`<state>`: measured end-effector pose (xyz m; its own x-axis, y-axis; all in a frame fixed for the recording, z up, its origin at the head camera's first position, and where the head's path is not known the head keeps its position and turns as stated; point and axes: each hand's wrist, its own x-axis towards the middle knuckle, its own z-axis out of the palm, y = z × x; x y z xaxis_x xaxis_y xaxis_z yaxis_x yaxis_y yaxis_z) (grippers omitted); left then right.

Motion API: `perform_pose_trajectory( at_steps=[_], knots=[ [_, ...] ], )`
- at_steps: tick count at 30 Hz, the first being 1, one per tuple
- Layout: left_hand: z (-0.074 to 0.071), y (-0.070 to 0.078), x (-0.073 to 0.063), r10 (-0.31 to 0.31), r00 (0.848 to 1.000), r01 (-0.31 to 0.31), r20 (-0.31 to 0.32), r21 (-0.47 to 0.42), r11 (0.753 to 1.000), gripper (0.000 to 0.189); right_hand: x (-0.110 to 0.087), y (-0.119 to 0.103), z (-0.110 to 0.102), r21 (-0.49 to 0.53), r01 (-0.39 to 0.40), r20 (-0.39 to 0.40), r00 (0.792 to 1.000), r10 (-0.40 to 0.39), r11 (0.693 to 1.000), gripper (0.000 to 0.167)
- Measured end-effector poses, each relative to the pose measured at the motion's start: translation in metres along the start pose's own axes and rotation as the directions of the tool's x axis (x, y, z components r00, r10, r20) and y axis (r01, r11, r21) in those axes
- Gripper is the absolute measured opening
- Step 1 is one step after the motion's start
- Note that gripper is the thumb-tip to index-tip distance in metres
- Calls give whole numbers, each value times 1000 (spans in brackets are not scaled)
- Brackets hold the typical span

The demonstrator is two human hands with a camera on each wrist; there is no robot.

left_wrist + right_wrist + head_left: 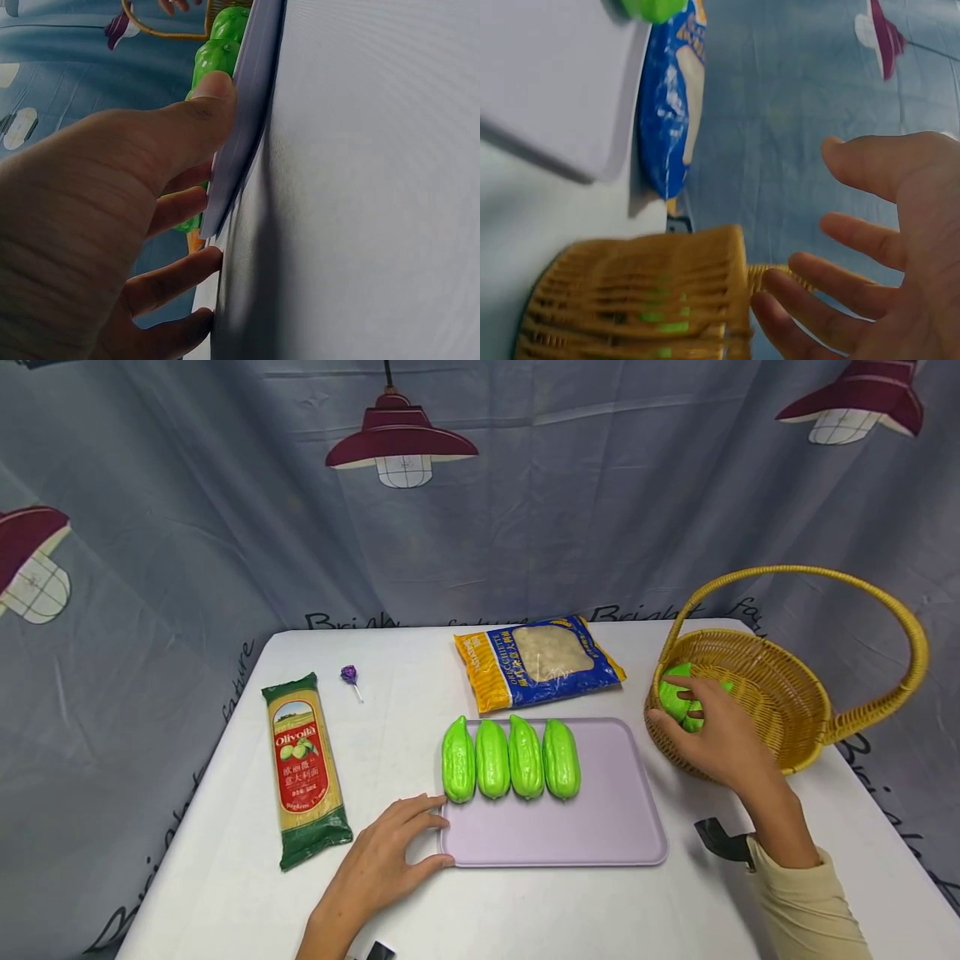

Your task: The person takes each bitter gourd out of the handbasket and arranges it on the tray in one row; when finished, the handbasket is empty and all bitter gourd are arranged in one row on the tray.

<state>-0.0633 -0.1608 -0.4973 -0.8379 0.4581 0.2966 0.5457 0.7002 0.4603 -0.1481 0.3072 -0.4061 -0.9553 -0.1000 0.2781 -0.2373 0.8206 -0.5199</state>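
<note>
Several shiny bright-green toy vegetables, cucumber-like, lie side by side in a row on a pale purple tray; the rightmost green vegetable is near the tray's middle. At the tray's lower left corner my left hand touches the rim with thumb and fingertips, fingers loosely extended. My right hand hovers at the near left side of a yellow wicker basket, its fingers spread and apart in the right wrist view. Beneath that hand, more green pieces sit inside the basket, partly hidden by the fingers.
Behind the tray lies a blue and yellow pasta bag. A spaghetti packet is on the left, with a purple lollipop beyond it. The basket's tall handle arches upward. A grey curtain hangs behind the white table.
</note>
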Motion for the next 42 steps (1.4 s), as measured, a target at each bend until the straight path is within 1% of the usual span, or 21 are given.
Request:
perform_pose_trajectory(
  at_steps=[7,12,18,23,28,35,39,42],
  knots=[
    [0,-1,0,0,1000,0,0,-3,1000,43,-2,18,-5,-19,-49,-14,999,48,999,58],
    [0,-1,0,-5,1000,5,4,-11,1000,43,-2,28,-7,-68,-55,-45,998,52,996,57],
    [1,0,0,-13,1000,14,7,-13,1000,43,0,36,-7,-110,-114,-57,993,108,987,58],
    [0,0,0,-20,1000,20,16,-16,1000,44,1,45,-7,-130,-138,-39,990,134,982,61],
    [0,0,1,-13,1000,13,11,-14,1000,44,4,56,-7,-155,-157,-4,987,158,975,64],
    [0,0,1,-5,1000,5,5,-10,1000,44,7,66,-7,-186,-199,53,976,212,962,66],
    [1,-1,0,-6,1000,6,4,-11,1000,44,7,70,-8,-187,-209,59,973,223,960,64],
    [1,-1,0,-5,1000,5,1,-9,1000,45,7,73,-8,-199,-227,70,967,244,953,69]
  ],
)
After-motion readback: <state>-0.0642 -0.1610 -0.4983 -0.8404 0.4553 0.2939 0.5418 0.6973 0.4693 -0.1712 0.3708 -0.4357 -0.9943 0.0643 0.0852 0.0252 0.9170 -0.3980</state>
